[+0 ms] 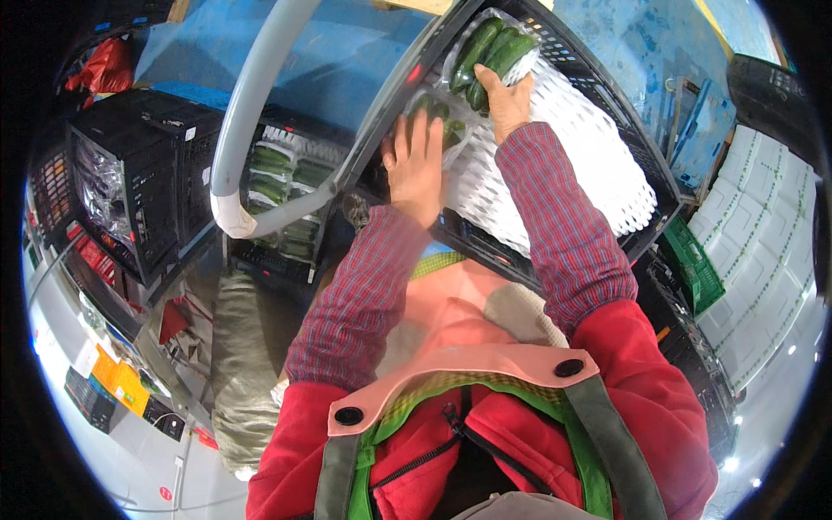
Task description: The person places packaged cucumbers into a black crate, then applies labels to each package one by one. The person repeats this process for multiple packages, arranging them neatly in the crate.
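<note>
A black plastic crate [598, 78] lined with white foam netting [572, 156] sits in front of me. My right hand [507, 104] grips a clear bag of green cucumbers [490, 48] at the crate's far end. My left hand [416, 169] lies flat, fingers spread, on a second bag of cucumbers [438, 121] at the crate's left side. Both forearms wear red plaid sleeves.
Another black crate [282, 208] with several bagged cucumbers stands lower left, behind a grey curved pipe [251, 95]. Empty black crates [139, 182] stack at the left. A green crate [693, 260] and white foam boxes [763, 225] stand at the right.
</note>
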The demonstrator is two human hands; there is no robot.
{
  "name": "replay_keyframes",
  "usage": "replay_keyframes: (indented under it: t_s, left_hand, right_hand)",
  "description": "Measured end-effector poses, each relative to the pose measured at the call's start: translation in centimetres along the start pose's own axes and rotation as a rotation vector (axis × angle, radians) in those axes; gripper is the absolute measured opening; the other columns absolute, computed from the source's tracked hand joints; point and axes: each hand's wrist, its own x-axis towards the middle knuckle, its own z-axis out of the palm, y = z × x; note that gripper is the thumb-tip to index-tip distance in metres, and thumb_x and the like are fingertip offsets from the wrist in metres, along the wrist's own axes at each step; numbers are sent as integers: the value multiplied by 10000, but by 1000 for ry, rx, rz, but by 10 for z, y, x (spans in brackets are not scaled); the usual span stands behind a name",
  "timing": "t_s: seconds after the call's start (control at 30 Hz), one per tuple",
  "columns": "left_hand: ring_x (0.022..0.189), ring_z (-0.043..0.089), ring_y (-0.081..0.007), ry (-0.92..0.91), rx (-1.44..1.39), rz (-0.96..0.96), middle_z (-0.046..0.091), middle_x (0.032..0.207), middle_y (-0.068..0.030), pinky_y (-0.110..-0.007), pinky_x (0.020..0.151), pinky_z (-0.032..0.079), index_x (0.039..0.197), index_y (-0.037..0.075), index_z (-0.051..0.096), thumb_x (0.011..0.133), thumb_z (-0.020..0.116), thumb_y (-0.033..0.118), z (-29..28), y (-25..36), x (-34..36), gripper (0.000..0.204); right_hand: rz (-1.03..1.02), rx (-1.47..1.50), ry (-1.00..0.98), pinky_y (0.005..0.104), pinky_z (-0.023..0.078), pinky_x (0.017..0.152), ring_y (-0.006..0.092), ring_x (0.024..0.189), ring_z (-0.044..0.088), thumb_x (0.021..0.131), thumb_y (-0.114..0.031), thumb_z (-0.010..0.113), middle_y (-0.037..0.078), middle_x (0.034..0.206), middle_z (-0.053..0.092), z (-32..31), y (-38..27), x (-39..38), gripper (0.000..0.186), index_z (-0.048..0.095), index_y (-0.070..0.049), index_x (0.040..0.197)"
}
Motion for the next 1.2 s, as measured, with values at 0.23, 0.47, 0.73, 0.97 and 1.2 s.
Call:
replay_keyframes:
  t_s: [0.23,0.47,0.73,0.97,1.2]
  left_hand:
    - [1421,216,-429,8,-56,-4,231,1550,-170,-612,1122,190,1483,63,281,754,743,104,-1,-1,0,864]
    - [1421,212,-428,-34,-75,-33,235,1547,-173,-601,1131,187,1473,62,297,761,744,112,-4,0,1,842]
    - [1428,209,-426,1,-71,-34,232,1554,-166,-589,1132,198,1477,68,296,746,754,103,-1,-1,0,864]
    - [1424,222,-426,43,-50,-24,236,1554,-164,-591,1128,206,1482,80,293,741,752,100,5,-3,-2,872]
    - [1428,243,-384,57,-32,-33,292,1526,-129,-581,1125,224,1387,75,401,714,742,78,7,-4,-5,754]
  right_hand:
    - [106,98,-45,356,540,759,206,888,643,756,-137,791,122,1054,650,-27,-19,-3,515,544,40,1172]
    - [-73,-477,-469,330,438,1014,210,1129,587,665,-125,845,128,1238,611,-87,-90,8,846,444,42,1390]
    - [-164,-241,-395,346,472,973,221,1111,585,658,-105,852,129,1201,599,-72,-61,-6,832,435,24,1367]
    - [79,121,27,358,521,775,234,899,635,729,-113,790,112,1054,652,-3,2,3,558,536,13,1209]
    - [30,209,73,364,510,798,211,869,646,768,-120,781,90,983,680,18,7,8,386,626,4,1099]
